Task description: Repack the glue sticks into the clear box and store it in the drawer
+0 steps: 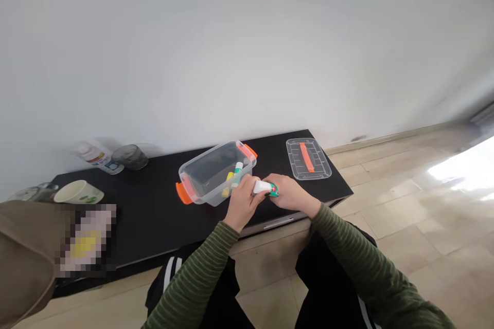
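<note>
My left hand (242, 200) is closed on the white end of a white-and-green glue stick (263, 187). My right hand (290, 193) grips the green end, which has a small red mark. Both hands meet in front of a clear plastic box (204, 177) with orange latches. The box stands uncovered, and inside its right part lie a yellow object (227, 185) and another white-capped, green stick (237, 172). My left fingers are near the box's right front corner and partly hide it. The box's clear lid (320, 164) with an orange handle lies flat to the right.
Everything rests on a low black table (146, 226) against a white wall. To the left are a paper cup (79, 193), a white bottle (101, 158) and a dark glass (130, 157). A person in brown (27, 252) is at the left edge, beside a pixelated patch.
</note>
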{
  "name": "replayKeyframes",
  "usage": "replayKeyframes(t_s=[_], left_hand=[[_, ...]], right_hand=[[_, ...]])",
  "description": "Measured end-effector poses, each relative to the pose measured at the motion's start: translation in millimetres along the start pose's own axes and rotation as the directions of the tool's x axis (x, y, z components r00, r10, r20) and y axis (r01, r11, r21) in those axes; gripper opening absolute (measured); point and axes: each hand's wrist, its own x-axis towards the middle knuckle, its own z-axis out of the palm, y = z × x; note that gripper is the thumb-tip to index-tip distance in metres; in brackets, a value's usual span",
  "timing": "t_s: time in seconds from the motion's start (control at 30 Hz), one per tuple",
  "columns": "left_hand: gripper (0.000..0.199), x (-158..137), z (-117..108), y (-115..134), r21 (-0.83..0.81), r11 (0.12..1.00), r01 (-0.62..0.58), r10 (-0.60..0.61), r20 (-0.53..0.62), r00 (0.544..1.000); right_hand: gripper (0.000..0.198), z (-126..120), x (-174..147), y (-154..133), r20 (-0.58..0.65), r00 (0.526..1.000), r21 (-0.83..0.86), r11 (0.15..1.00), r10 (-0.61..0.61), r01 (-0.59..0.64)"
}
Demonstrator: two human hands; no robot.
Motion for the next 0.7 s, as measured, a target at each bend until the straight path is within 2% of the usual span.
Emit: replayKeyframes(t_s=[0.13,0.2,0.27,0.33,0.4,0.43,0.47,0.5,0.53,0.6,0.63,0.7], left_hand=[[0.041,5,14,11,-0.106,0.992,0.069,-0.079,-0.094,0.992],[0.041,7,20,14,-0.144,0.983,0.113,-0.127,-0.095,0.987],[0.039,11,23,11,-0.151,0.977,0.15,-0.168,-0.116,0.979],[0.037,15,20,3,-0.142,0.97,0.199,-0.228,-0.23,0.946],[0.035,18,18,-8,-0.108,0.96,0.26,-0.281,-0.332,0.9],[0.033,18,18,-13,-0.062,0.959,0.276,-0.281,-0.303,0.911],[0.03,18,21,-18,0.008,0.963,0.269,-0.261,-0.205,0.943],[0.028,17,26,-21,0.096,0.966,0.238,-0.233,-0.059,0.971],[0.026,15,34,-24,0.191,0.963,0.19,-0.212,0.105,0.972],[0.022,11,54,-28,0.368,0.925,0.091,-0.229,0.35,0.908],[0.021,9,65,-30,0.439,0.897,0.058,-0.259,0.414,0.873],[0.021,7,83,-34,0.529,0.848,0.019,-0.307,0.462,0.832]], right_hand=[[0.025,-10,-5,-3,0.031,0.992,-0.02,0.992,0.121,-0.121],[0.02,-18,-7,-1,0.133,0.972,-0.017,0.981,0.196,-0.196],[0.015,-28,-11,7,0.283,0.928,-0.005,0.968,0.241,-0.25],[0.015,-36,-15,24,0.372,0.883,-0.047,0.956,0.285,-0.289],[0.014,-40,-18,48,0.335,0.852,-0.146,0.916,0.402,-0.374],[0.014,-40,-18,61,0.281,0.835,-0.18,0.881,0.473,-0.438],[0.016,-39,-17,74,0.224,0.812,-0.182,0.842,0.539,-0.508],[0.019,-36,-15,85,0.174,0.787,-0.162,0.806,0.592,-0.57],[0.023,-32,-11,94,0.132,0.767,-0.138,0.778,0.628,-0.614],[0.03,-21,-3,104,0.059,0.746,-0.132,0.746,0.663,-0.653],[0.032,-15,2,105,0.023,0.739,-0.157,0.732,0.674,-0.663],[0.034,-3,8,102,-0.035,0.726,-0.217,0.704,0.687,-0.676]])
